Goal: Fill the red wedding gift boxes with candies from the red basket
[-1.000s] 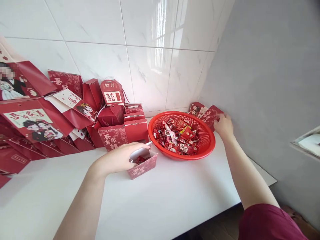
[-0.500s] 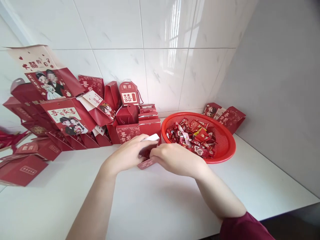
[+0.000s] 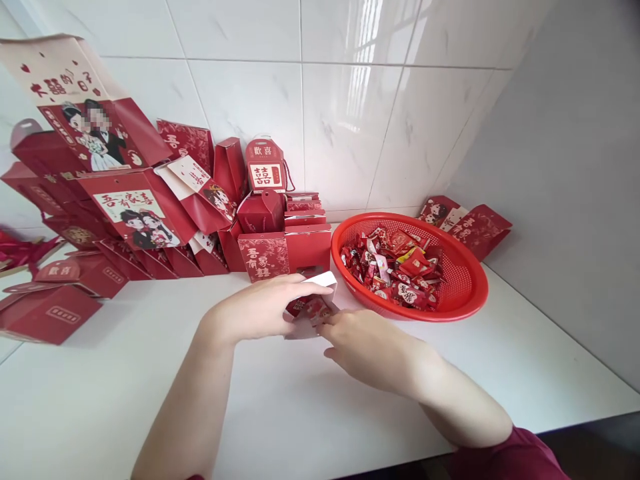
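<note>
My left hand (image 3: 265, 303) grips a small red paper candy box (image 3: 303, 329) from its left side, with the thumb over its top. A white flap (image 3: 324, 281) stands up at the far edge of the box. Red wrapped candies (image 3: 316, 309) show in its opening. My right hand (image 3: 373, 343) is at the near right edge of the box, fingers touching there and thumb apart below. Part of its fingertips is hidden. To the right, a red plastic basket (image 3: 467, 293) holds many wrapped candies (image 3: 395, 267).
Behind the hands stand several red boxes (image 3: 310, 248). More printed boxes (image 3: 135, 207) are stacked at the left, and closed ones (image 3: 55, 313) lie on the white table (image 3: 280, 413). Other boxes (image 3: 480, 227) lean behind the basket. A tiled wall (image 3: 240, 100) rises at the back.
My right hand has drawn back from inside the box towards its right edge, uncovering the candies. My left hand still holds the box. The view has shifted.
</note>
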